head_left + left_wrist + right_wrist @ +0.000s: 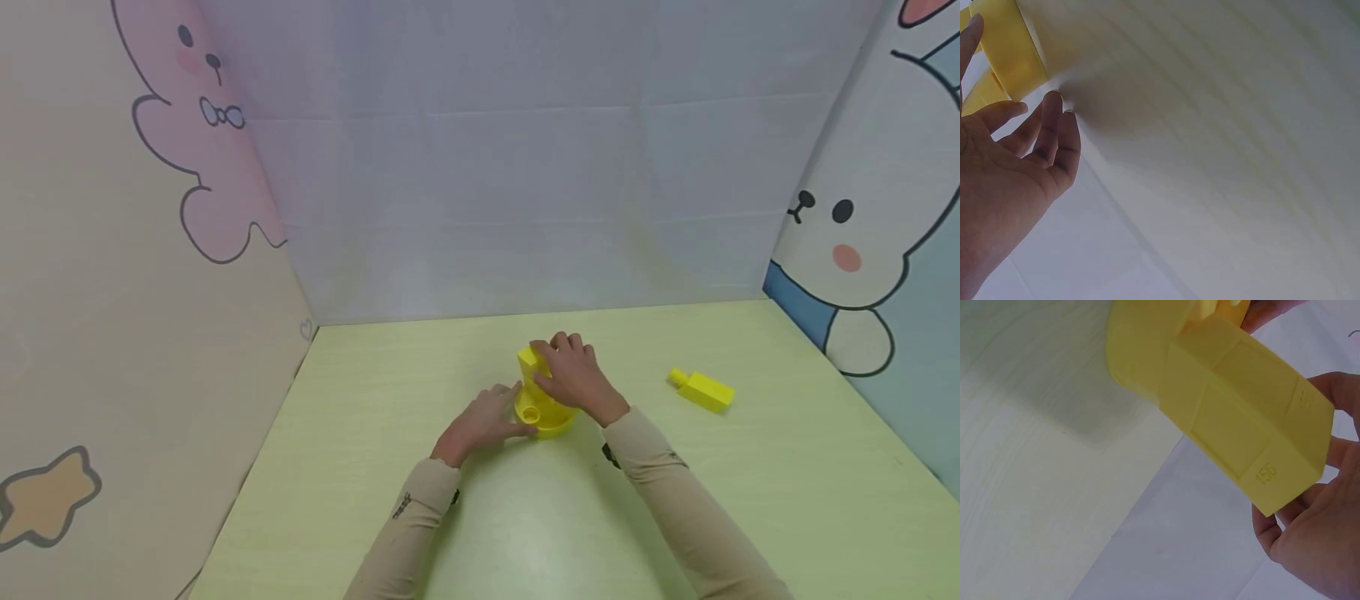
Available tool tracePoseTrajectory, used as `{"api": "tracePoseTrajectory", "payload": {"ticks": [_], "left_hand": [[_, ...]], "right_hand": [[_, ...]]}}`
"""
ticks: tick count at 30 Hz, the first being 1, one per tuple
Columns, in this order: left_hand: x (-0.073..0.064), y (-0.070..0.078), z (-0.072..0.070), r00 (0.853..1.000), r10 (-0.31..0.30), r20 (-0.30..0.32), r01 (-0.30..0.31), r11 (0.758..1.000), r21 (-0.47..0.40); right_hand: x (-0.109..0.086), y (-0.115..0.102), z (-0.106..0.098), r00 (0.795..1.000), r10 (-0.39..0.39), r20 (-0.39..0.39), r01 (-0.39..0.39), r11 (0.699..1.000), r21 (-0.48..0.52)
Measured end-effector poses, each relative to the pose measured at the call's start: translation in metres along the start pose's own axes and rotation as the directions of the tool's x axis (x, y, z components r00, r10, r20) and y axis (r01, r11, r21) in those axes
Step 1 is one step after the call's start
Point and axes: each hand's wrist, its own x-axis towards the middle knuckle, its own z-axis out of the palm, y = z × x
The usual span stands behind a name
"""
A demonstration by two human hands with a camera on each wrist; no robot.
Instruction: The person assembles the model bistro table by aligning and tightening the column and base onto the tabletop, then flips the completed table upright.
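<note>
A round, shallow yellow bowl (553, 432) with a small ring-shaped opening at its near left sits on the table. My left hand (487, 418) spreads thumb and index finger round the bowl's left side. In the left wrist view, that hand (1029, 150) has a finger against the yellow wall (1013, 47) and its other fingers loosely bent. My right hand (576, 372) grips the upper end of a yellow rectangular block (528, 362) standing tilted at the bowl. Raised digits like 156 mark this block (1235, 437) in the right wrist view; its lower end overlaps the bowl (1138, 353).
A second yellow block, bottle-shaped with a narrow round neck (702, 392), lies on its side to the right on the pale table (360, 433). Cartoon-printed panels (247, 400) flank the table, and a white cloth (525, 183) hangs behind it.
</note>
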Motion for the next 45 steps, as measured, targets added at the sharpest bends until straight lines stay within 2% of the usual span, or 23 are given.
{"api": "tracePoseTrajectory", "payload": {"ticks": [7, 18, 21, 24, 28, 34, 39, 45], "left_hand": [[0.001, 0.001, 0.001, 1.0, -0.012, 0.015, 0.012, 1.0, 0.019], [0.0, 0.002, 0.003, 1.0, 0.002, 0.0, -0.002, 1.0, -0.006], [-0.002, 0.003, 0.001, 1.0, 0.008, -0.003, -0.008, 1.0, -0.016], [-0.003, 0.004, 0.0, 1.0, 0.004, 0.0, -0.004, 1.0, -0.015], [-0.004, 0.005, 0.0, 1.0, 0.005, 0.0, -0.005, 1.0, -0.021], [-0.004, 0.006, 0.0, 1.0, -0.013, 0.012, 0.013, 1.0, -0.025], [-0.004, 0.006, -0.001, 0.999, -0.035, 0.019, 0.035, 0.999, -0.016], [-0.005, 0.007, -0.002, 0.999, -0.041, 0.026, 0.041, 0.999, 0.002]], "right_hand": [[0.0, 0.004, -0.002, 0.993, 0.109, -0.042, -0.11, 0.994, -0.013], [-0.006, 0.009, -0.009, 0.988, 0.148, -0.042, -0.151, 0.986, -0.078], [-0.008, 0.01, -0.013, 0.99, 0.139, -0.018, -0.139, 0.989, -0.041], [-0.01, 0.01, -0.015, 0.995, 0.095, 0.011, -0.095, 0.995, -0.013], [-0.01, 0.012, -0.015, 0.998, 0.059, 0.038, -0.058, 0.998, -0.02], [-0.012, 0.013, -0.016, 0.997, 0.083, 0.008, -0.083, 0.995, -0.055], [-0.013, 0.013, -0.017, 0.997, 0.075, 0.022, -0.074, 0.996, -0.039], [-0.016, 0.006, -0.016, 0.998, 0.065, -0.001, -0.065, 0.993, -0.101]]}}
